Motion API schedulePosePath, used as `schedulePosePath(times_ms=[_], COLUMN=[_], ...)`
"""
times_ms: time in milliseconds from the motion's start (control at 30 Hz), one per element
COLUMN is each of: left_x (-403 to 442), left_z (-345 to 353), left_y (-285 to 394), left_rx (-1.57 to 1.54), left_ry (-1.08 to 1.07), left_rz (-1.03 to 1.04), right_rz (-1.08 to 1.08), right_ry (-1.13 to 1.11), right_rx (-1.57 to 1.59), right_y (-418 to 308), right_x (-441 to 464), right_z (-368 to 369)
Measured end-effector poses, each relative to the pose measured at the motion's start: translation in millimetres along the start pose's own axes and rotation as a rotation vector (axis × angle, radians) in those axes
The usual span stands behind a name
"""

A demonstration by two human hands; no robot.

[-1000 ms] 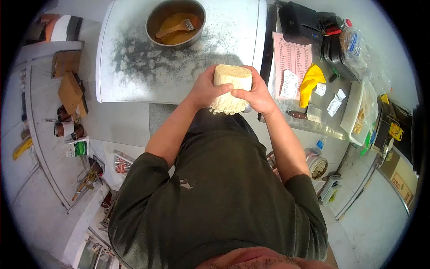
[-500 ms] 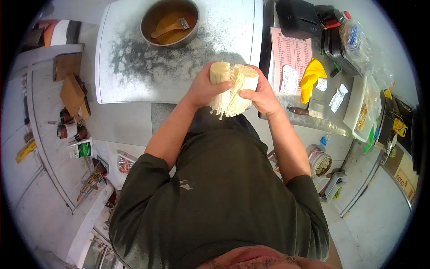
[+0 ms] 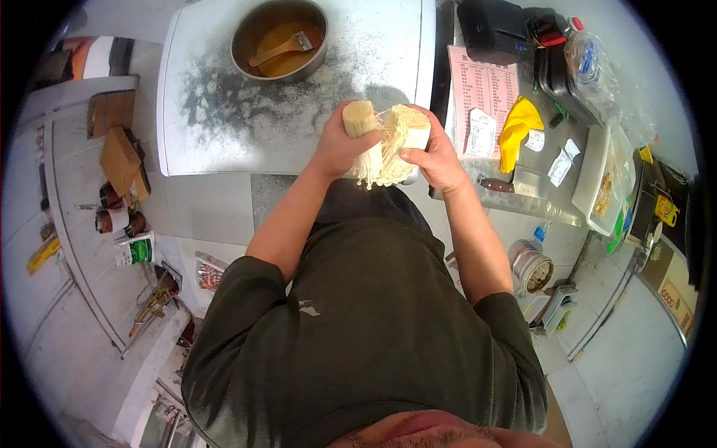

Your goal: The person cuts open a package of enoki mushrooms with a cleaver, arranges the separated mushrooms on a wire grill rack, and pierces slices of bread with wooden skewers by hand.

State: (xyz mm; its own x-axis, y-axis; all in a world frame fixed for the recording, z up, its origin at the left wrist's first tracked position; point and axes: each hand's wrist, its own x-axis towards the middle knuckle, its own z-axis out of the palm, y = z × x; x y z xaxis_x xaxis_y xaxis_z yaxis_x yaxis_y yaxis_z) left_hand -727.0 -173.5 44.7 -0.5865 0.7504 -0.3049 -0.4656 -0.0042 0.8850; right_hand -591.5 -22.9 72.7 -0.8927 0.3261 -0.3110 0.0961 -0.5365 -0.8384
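Note:
A bunch of enoki mushrooms [image 3: 398, 153] is held up at the near edge of the white worktop, its cut root ends upward and its small caps hanging down. It is parted into two clumps, with a few thin strands still bridging them near the top. My left hand [image 3: 345, 145] is closed round the left clump, thumb across its front. Round the larger right clump my right hand [image 3: 433, 153] is closed, thumb on the stems. Most of my fingers are hidden behind the mushrooms.
On the worktop [image 3: 358, 45] stands a metal pot [image 3: 236, 56] with orange-brown liquid and a wooden-handled brush [image 3: 280, 50]. To the right are a cleaver [image 3: 526, 181], a yellow cloth [image 3: 519, 131], a pink printed sheet [image 3: 478, 82] and a white tray [image 3: 597, 198].
The two mushroom clumps have come further apart at the top, and strands now stretch across the gap. My left hand has shifted slightly left.

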Motion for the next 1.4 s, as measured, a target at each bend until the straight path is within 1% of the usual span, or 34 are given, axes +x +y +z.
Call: schedulePosePath(times_ms=[67, 267, 400, 467, 500, 533, 633, 767, 867, 967, 1000, 1100, 1167, 1267, 1367, 1400], left_x=[1.8, -2.5, -2.4, 1.5, 1.9, 1.1, 4.3, 10.2, 11.4, 20.0, 11.7, 8.9, 5.3, -4.4, -14.0, -17.7], left_z=[-5.7, -22.1, -45.7, -54.6, -51.4, -47.4, -29.1, -22.7, -17.5, -14.7, -4.7, -10.1, -22.9, -41.9, -61.7, -64.9], left_y=[-6.4, 6.1, 5.1, -4.6, 1.4, 6.8, 17.4, 6.1, 8.8, 5.4, 21.4, 20.0, 25.3, 30.7, 26.7, 25.3], left_rx=[-0.048, -0.336, -0.481, -0.742, -0.873, -0.789, -0.749, -0.914, -1.001, -1.187, -1.127, -1.283, -1.141, -1.054, -1.003, -0.994], left_ry=[0.029, 0.05, -0.032, -0.156, -0.221, -0.16, -0.098, -0.2, -0.253, -0.488, -0.344, -0.452, -0.434, -0.347, -0.281, -0.261], left_rz=[-0.007, -0.02, -0.056, -0.08, -0.091, -0.066, -0.04, -0.029, -0.043, -0.044, -0.064, -0.048, -0.042, -0.064, -0.086, -0.094], right_rz=[0.01, -0.04, -0.04, -0.022, -0.014, -0.007, 0.071, 0.121, 0.177, 0.202, 0.217, 0.21, 0.172, 0.125, 0.059, 0.021], right_ry=[0.011, 0.057, 0.065, 0.046, 0.039, 0.076, 0.061, 0.115, 0.036, 0.078, 0.078, 0.082, 0.131, 0.258, 0.44, 0.444], right_rx=[0.006, 0.156, 0.274, 0.346, 0.38, 0.338, 0.414, 0.429, 0.504, 0.607, 0.625, 0.671, 0.707, 0.641, 0.615, 0.651], right_y=[-3.9, 0.0, -0.8, -1.5, -1.9, 3.6, 15.8, 41.6, 42.4, 45.4, 46.2, 48.9, 50.1, 49.2, 26.3, 18.4], right_x=[0.2, 5.0, 4.0, 2.6, 2.2, 2.5, 5.1, 7.9, 6.6, 4.3, 3.5, 3.6, 0.9, -2.6, 3.1, 6.9], right_z=[2.0, -6.2, -14.5, -15.3, -15.4, -17.6, -21.6, -28.1, -27.2, -31.1, -32.2, -43.8, -50.3, -72.3, -104.8, -120.8])
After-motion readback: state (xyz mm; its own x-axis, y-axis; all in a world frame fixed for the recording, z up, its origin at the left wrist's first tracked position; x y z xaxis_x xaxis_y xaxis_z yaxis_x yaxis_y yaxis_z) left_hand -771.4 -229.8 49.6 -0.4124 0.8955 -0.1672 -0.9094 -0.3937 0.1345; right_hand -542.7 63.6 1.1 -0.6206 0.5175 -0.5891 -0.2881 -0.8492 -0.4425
